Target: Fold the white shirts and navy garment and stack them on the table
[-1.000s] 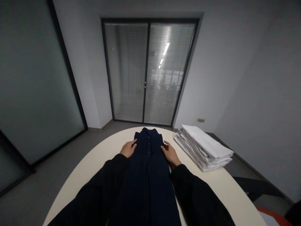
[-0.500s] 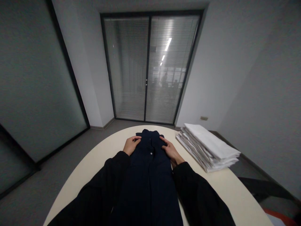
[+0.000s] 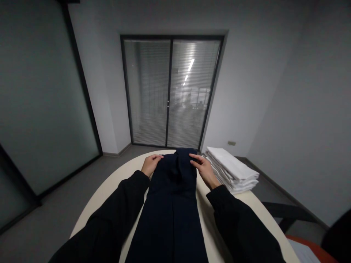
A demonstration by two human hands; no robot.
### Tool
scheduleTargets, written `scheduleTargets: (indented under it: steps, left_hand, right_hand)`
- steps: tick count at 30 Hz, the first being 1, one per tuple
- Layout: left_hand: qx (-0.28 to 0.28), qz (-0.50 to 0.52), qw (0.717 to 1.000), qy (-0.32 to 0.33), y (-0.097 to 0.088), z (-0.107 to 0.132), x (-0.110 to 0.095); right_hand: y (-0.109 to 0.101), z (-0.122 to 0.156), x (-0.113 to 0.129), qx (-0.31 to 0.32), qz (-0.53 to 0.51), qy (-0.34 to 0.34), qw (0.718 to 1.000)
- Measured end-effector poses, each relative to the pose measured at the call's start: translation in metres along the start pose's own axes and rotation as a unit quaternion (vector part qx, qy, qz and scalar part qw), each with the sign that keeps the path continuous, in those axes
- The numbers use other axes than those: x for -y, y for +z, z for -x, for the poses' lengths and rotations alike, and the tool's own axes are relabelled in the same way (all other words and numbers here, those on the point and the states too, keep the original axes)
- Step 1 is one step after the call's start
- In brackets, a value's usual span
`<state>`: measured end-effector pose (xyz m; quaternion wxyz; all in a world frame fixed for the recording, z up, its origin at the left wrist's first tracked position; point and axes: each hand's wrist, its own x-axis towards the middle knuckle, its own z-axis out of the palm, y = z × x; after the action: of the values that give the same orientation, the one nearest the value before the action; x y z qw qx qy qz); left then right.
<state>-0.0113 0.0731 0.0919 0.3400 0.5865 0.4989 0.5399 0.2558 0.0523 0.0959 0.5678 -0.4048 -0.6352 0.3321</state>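
A dark navy shirt (image 3: 171,215) lies lengthwise in front of me as a long narrow strip, its near end running out of the bottom of the view. Its far end is bunched and partly raised, with a dark hollow crease in the middle. My left hand (image 3: 150,164) pinches the far left corner between thumb and fingers. At the far right edge, my right hand (image 3: 204,168) holds the cloth with its fingertips, the index finger stretched along the top. Neither the collar nor any button shows now.
The shirt rests on a round cream table (image 3: 109,186). A stack of folded white cloths (image 3: 233,168) stands at the table's right side, close beyond my right hand. A red-orange thing (image 3: 309,246) shows at lower right. Glass doors (image 3: 170,91) with blinds are behind.
The shirt's far end has been lifted and bent, and its collar and button have gone out of sight. Both hands still hold its sides. My view has tilted up slightly.
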Motion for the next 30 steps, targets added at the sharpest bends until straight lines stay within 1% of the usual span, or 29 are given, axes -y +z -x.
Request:
scheduleTargets:
  steps: [2,4,6,7,9,11,13,15,16,18,21,23,25,28,30]
  left_hand:
    - [0.006,0.001,1.000,-0.028,-0.007,0.017,-0.008]
    - [0.011,-0.001,0.998,-0.055,-0.015,0.038,-0.014]
    - [0.026,-0.013,0.995,-0.094,-0.024,0.060,-0.017]
    - [0.043,-0.022,0.992,-0.119,-0.028,0.070,-0.018]
    - [0.097,-0.043,0.979,-0.173,-0.035,0.087,-0.016]
    - [0.168,-0.060,0.959,-0.222,-0.040,0.102,-0.009]
    - [0.228,-0.085,0.936,-0.255,-0.041,0.113,0.002]
    - [0.261,-0.116,0.919,-0.272,-0.040,0.121,0.016]
    - [0.269,-0.125,0.916,-0.271,-0.038,0.123,0.023]
    - [0.273,-0.112,0.921,-0.256,-0.034,0.125,0.037]
    - [0.277,-0.026,0.938,-0.209,-0.026,0.121,0.054]
    - [0.273,0.037,0.946,-0.172,-0.018,0.113,0.062]
    - [0.258,0.079,0.952,-0.144,-0.008,0.104,0.067]
    - [0.226,0.102,0.962,-0.113,0.010,0.090,0.073]
    - [0.207,0.105,0.969,-0.085,0.021,0.083,0.075]
  right_hand:
    - [0.000,0.016,0.014,-0.008,0.012,-0.001,1.000]
    - [0.001,0.035,0.027,0.002,0.004,-0.003,1.000]
    - [0.003,0.057,0.039,0.034,-0.029,0.004,0.999]
    - [0.004,0.069,0.045,0.058,-0.048,0.014,0.997]
    - [0.005,0.091,0.053,0.116,-0.066,0.043,0.990]
    - [0.007,0.111,0.059,0.172,-0.047,0.073,0.981]
    - [0.008,0.127,0.061,0.228,-0.027,0.105,0.968]
    - [0.009,0.139,0.061,0.283,-0.032,0.129,0.950]
    - [0.009,0.143,0.060,0.306,-0.040,0.133,0.942]
    - [0.010,0.148,0.054,0.338,-0.046,0.133,0.931]
    - [0.008,0.147,0.041,0.346,-0.027,0.133,0.928]
    - [0.006,0.142,0.028,0.328,-0.008,0.126,0.936]
    - [0.002,0.132,0.013,0.303,0.012,0.111,0.946]
    - [-0.004,0.116,-0.010,0.262,0.058,0.090,0.959]
    - [-0.007,0.106,-0.024,0.220,0.103,0.071,0.967]
